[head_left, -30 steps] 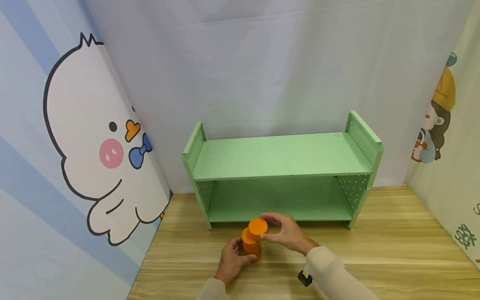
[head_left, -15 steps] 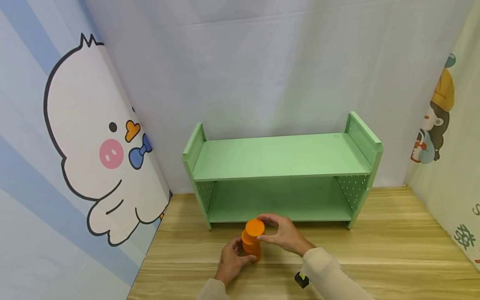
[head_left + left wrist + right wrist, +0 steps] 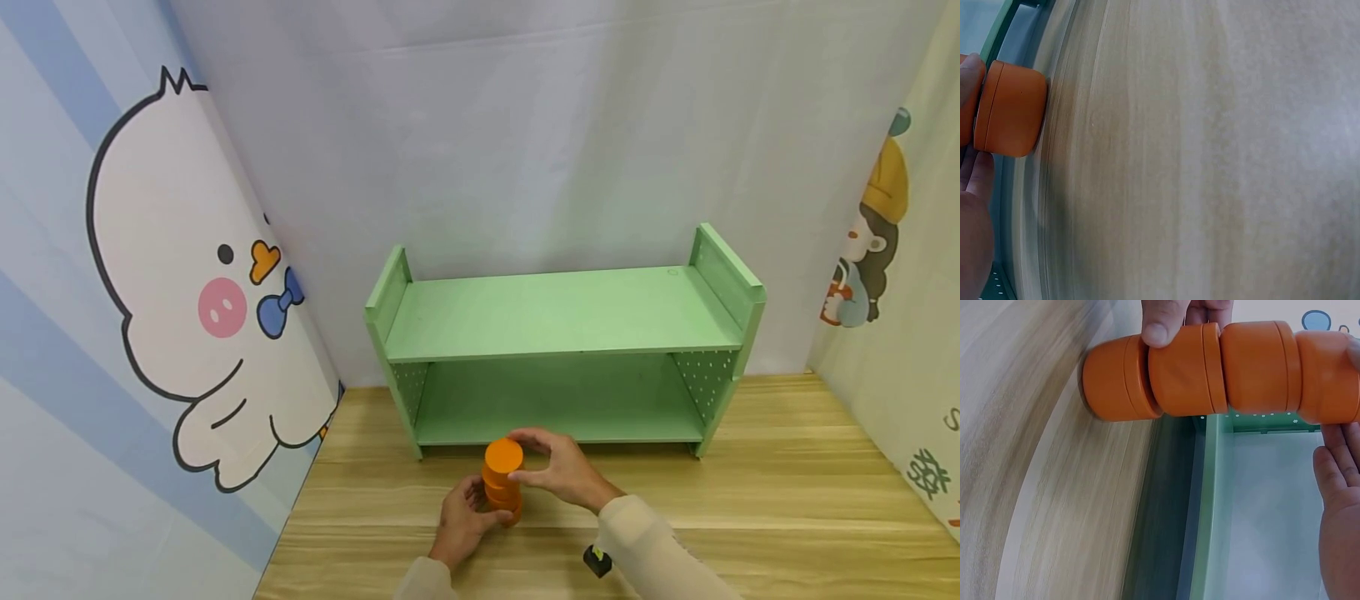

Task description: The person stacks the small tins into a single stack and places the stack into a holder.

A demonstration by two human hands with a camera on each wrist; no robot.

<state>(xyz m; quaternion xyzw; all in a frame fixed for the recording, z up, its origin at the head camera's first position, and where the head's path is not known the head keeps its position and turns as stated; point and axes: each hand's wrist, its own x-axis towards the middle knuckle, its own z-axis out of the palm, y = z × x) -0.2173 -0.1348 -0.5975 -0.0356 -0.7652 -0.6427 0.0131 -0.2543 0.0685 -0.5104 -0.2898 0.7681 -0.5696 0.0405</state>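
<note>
Several round orange jars with lids stand one on another in a stack on the wooden table, in front of the shelf. My right hand [image 3: 562, 471] holds the top jar [image 3: 503, 455] between thumb and fingers, and it sits over the jars beneath. Lower down, my left hand [image 3: 461, 521] grips the stack from the left, its thumb [image 3: 1159, 331] on the second jar from the bottom [image 3: 1180, 372]. The bottom jar [image 3: 1013, 109] rests on the table, its lid seam showing in the left wrist view. Part of the top jar [image 3: 1329, 378] is hidden behind right-hand fingers.
A green two-level shelf [image 3: 562, 312] with perforated side panels stands just behind the stack. A small black box [image 3: 597, 561] with a yellow-green mark hangs by the right sleeve. Wooden tabletop [image 3: 375, 500] surrounds the hands; printed cloth walls [image 3: 525, 150] close in three sides.
My right hand has moved left with the top jar, which is now lined up over the stack instead of offset to the right. The left hand has stayed in place.
</note>
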